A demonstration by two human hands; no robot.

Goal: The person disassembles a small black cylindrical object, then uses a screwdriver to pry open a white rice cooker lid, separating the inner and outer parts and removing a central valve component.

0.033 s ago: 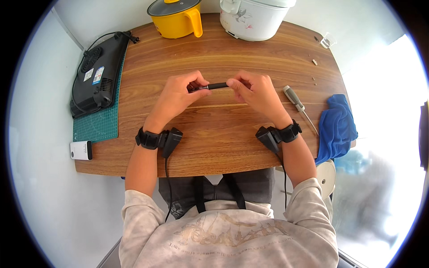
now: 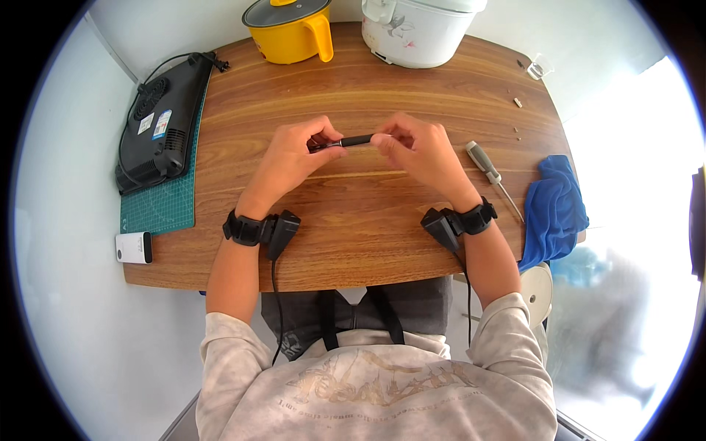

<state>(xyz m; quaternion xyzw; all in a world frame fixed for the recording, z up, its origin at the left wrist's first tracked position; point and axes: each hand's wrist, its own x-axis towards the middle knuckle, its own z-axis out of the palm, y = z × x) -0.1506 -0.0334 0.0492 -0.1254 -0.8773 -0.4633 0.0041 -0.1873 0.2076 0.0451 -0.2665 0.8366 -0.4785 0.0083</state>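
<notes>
Between my two hands, over the middle of the wooden table [image 2: 353,220], a dark pen [image 2: 356,140] lies nearly level. It is black with a thin silvery ring. My left hand [image 2: 305,149] pinches its left part between thumb and fingers, covering much of that end. The thumb and fingertips of my right hand [image 2: 415,147] close on the right end, which they hide. Both hands stay just above the tabletop, and a black strapped device sits on each wrist. Right of my right hand rests a screwdriver [image 2: 482,159] with a grey handle.
At the back stand a yellow pot [image 2: 290,37] and a white rice cooker [image 2: 415,33]. On the left a black electric appliance [image 2: 165,121] with a cord lies over a green cutting mat [image 2: 165,206], near a white power bank [image 2: 133,248]. A blue cloth [image 2: 555,209] drapes the right edge.
My right thumb and fingers have shifted very slightly to the left at the pen's right end. The left hand looks unmoved.
</notes>
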